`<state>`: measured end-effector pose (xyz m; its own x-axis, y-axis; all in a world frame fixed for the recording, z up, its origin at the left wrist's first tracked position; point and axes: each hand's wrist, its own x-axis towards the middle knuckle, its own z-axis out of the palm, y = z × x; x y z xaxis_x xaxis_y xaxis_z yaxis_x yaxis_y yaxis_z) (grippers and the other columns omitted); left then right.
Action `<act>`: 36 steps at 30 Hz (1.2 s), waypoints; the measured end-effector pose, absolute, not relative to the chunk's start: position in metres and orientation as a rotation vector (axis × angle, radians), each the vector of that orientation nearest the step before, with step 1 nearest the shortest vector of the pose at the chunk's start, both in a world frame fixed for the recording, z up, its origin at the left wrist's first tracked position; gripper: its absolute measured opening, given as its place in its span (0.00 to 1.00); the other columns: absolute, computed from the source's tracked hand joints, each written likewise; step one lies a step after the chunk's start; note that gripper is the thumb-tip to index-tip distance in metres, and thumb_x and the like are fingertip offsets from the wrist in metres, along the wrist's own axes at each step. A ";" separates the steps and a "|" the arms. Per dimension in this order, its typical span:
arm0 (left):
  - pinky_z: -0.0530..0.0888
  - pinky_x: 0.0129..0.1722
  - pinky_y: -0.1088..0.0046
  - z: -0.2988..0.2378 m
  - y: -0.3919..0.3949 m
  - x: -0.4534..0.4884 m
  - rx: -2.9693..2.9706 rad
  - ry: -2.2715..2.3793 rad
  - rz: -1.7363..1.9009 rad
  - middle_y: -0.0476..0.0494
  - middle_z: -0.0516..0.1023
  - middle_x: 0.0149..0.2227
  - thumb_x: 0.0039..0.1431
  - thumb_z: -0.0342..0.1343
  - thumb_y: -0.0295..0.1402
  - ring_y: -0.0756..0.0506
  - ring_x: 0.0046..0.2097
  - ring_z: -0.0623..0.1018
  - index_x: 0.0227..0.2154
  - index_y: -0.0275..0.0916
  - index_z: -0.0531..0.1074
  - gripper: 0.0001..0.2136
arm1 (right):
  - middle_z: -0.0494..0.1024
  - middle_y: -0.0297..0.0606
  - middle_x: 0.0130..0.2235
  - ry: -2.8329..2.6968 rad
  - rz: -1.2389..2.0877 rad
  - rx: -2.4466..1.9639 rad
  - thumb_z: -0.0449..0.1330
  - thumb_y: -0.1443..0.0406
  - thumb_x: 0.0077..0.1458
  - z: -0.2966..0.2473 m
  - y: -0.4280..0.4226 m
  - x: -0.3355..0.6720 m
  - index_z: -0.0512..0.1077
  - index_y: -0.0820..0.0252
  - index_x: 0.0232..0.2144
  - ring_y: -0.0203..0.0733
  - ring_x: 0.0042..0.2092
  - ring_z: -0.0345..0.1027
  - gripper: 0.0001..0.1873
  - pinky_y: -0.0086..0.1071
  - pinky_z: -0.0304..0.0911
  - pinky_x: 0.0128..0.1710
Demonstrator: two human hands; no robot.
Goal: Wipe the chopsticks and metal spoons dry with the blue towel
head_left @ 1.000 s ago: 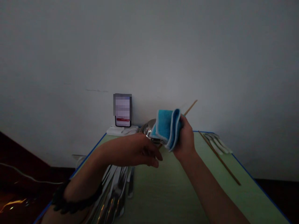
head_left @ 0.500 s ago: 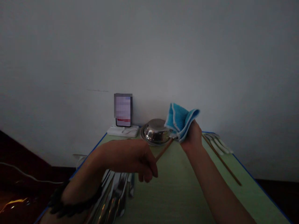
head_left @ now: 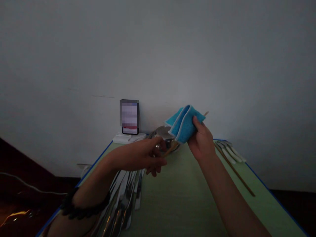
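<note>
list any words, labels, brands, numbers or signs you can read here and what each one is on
No readable text anywhere in this view.
Phone screen: mostly pixelated; the red band near its bottom shows no legible words.
Blue cloth and wooden stick: no lettering shows on the visible parts.
Metal cutlery at the left: too dark and blurred to tell whether anything is stamped on it.

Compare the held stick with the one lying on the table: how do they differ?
The held stick is raised above the green tabletop, while the table stick rests on it. The blue cloth hides part of the held stick; no cloth covers the table stick. Both are slender and brownish.
</note>
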<state>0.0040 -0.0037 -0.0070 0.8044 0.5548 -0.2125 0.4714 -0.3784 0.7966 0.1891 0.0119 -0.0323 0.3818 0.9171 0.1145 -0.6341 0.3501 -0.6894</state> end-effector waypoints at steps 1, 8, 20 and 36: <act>0.69 0.23 0.76 -0.008 -0.003 0.004 2.039 0.754 0.091 0.47 0.76 0.28 0.59 0.48 0.37 0.49 0.27 0.76 0.39 0.38 0.58 0.10 | 0.77 0.35 0.40 -0.567 1.068 -0.607 0.60 0.63 0.46 -0.033 0.011 0.187 0.71 0.59 0.35 0.38 0.43 0.70 0.11 0.34 0.67 0.42; 0.70 0.26 0.78 -0.011 -0.006 0.006 2.098 0.650 -0.152 0.43 0.78 0.30 0.59 0.48 0.32 0.50 0.28 0.77 0.37 0.35 0.66 0.07 | 0.77 0.40 0.40 -0.610 1.117 -0.729 0.65 0.59 0.40 -0.038 0.005 0.176 0.72 0.61 0.37 0.42 0.38 0.72 0.20 0.40 0.68 0.40; 0.69 0.27 0.79 -0.006 -0.014 0.011 2.193 0.755 -0.233 0.41 0.80 0.31 0.56 0.49 0.30 0.49 0.29 0.78 0.37 0.34 0.71 0.08 | 0.78 0.34 0.32 -0.570 0.977 -0.866 0.61 0.53 0.42 -0.039 0.002 0.169 0.71 0.57 0.36 0.39 0.33 0.72 0.20 0.37 0.67 0.38; 0.69 0.28 0.78 -0.006 0.003 -0.011 2.294 0.816 -0.173 0.42 0.79 0.27 0.56 0.50 0.34 0.49 0.29 0.77 0.26 0.33 0.75 0.11 | 0.76 0.33 0.28 -0.684 1.078 -0.812 0.59 0.52 0.45 -0.038 -0.007 0.152 0.71 0.59 0.34 0.37 0.31 0.69 0.18 0.31 0.65 0.33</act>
